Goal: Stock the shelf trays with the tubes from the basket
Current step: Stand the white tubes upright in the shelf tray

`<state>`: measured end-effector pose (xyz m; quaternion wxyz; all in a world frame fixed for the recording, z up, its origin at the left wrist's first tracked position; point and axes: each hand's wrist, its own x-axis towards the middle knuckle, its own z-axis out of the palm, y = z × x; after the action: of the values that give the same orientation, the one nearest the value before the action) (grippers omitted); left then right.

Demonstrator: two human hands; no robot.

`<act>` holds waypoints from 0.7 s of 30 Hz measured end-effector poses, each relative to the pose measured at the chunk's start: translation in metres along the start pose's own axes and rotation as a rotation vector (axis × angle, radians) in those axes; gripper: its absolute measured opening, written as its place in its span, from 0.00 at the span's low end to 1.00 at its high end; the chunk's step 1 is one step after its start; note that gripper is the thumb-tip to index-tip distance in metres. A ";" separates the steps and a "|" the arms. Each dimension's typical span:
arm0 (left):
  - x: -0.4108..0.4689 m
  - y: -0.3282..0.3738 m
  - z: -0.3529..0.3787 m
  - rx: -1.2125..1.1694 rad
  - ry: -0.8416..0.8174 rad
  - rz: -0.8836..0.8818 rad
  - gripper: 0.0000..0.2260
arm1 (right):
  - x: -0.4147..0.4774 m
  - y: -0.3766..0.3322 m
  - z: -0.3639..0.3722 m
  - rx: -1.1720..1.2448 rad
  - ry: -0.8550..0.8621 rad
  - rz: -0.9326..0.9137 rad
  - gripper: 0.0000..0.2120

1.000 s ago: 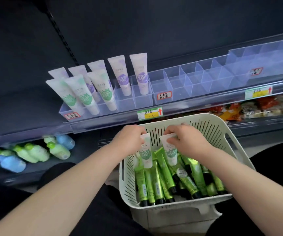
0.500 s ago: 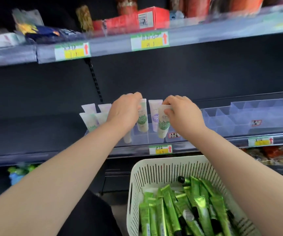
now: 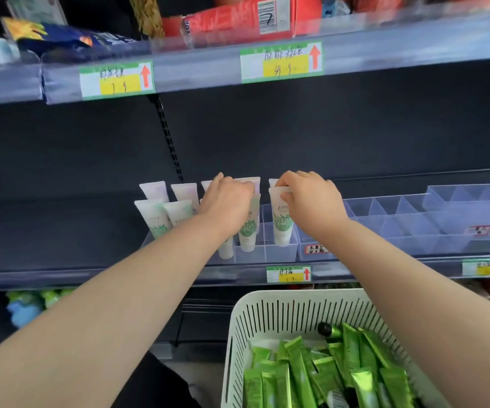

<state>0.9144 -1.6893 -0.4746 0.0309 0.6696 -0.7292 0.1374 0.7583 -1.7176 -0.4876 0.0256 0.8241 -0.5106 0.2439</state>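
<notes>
centre frame: left hand (image 3: 226,201) grips top of left tube (image 3: 249,231), right hand (image 3: 311,201) pinches top of right tube (image 3: 282,222), both cap-down in clear tray (image 3: 279,253) slots; release while tilted may topple them onto neighbour tubes (image 3: 179,212); green tubes (image 3: 299,375) in basket (image 3: 267,316), lower right

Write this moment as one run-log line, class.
step: stocking | left hand: grips left tube in tray | right hand: grips right tube, neighbouring slot | basket: green tubes
</notes>
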 end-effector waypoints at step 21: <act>-0.025 0.001 -0.006 -0.211 0.245 0.009 0.22 | -0.005 -0.001 0.015 -0.116 -0.017 0.011 0.25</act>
<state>0.9149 -1.6636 -0.4746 0.1894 0.6374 -0.7335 0.1408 0.7629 -1.7172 -0.5025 0.0675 0.8204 -0.5288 0.2070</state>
